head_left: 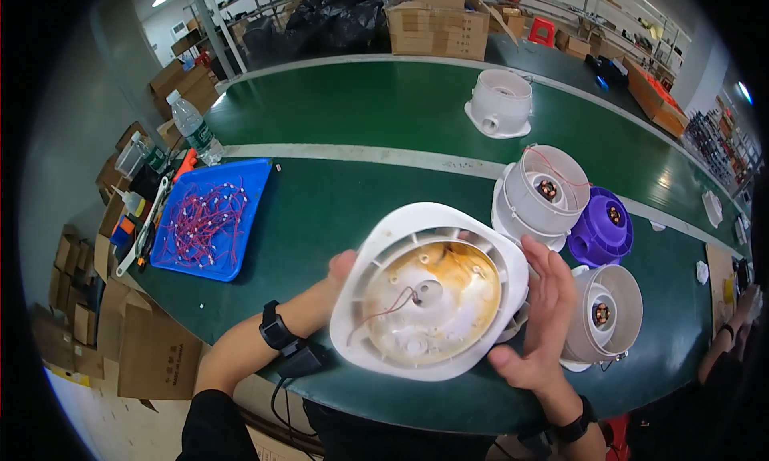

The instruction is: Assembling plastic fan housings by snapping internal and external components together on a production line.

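Note:
A white plastic motor housing [436,301] is held up over the table's near edge, its open ribbed underside turned toward me. Yellow-brown stains mark the inside, and a thin red wire comes out by the central hub. My left hand [341,265] grips the housing's left side, most of its fingers hidden behind it. On the other side, my right hand [541,325] is curved round the edge, thumb low and fingers up. Right of it stand a white housing [605,313] with a copper-wound motor, a purple housing [597,233], and another white housing [545,193] with a red wire.
A blue tray [256,197] of red wires with small white connectors lies at the left. Beside it are a water bottle [192,128] and hand tools. One more white housing [501,100] stands farther back on the green table [344,100]. Another person's arm [721,345] shows at far right.

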Motion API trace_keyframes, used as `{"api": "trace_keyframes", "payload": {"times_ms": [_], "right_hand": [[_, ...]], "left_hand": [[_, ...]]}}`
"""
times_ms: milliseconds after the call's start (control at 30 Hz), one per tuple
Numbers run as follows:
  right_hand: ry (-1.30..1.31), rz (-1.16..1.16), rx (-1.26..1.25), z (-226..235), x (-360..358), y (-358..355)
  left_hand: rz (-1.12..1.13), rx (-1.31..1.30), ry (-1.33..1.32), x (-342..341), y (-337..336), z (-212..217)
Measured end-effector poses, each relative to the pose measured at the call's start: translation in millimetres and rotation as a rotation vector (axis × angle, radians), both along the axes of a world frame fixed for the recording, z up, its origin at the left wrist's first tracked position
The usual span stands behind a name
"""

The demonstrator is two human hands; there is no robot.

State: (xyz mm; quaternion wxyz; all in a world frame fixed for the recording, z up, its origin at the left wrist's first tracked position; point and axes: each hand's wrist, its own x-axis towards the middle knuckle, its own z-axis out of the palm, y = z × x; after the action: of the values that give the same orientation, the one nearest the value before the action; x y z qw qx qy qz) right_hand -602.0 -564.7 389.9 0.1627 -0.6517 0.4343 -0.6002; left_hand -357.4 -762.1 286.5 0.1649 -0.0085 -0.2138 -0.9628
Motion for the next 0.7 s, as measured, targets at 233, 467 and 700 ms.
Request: {"api": "trace_keyframes", "payload": {"times_ms": [233,467,700], "right_hand": [[0.350,0.170,0.003,12.2,8.8,2.7],[0.232,0.011,-0.105,-13.4,13.2,-0.2],[0.279,-0.030,-0.138,-10.7,12.6,-0.8]], "left_hand": [[-0.034,0.085,0.014,-8.1,3.9,2.3],[-0.099,0.137,0.016,-6.0,16.9,0.7],[-0.172,0.209,0.018,-6.8,13.4,3.1]]}}
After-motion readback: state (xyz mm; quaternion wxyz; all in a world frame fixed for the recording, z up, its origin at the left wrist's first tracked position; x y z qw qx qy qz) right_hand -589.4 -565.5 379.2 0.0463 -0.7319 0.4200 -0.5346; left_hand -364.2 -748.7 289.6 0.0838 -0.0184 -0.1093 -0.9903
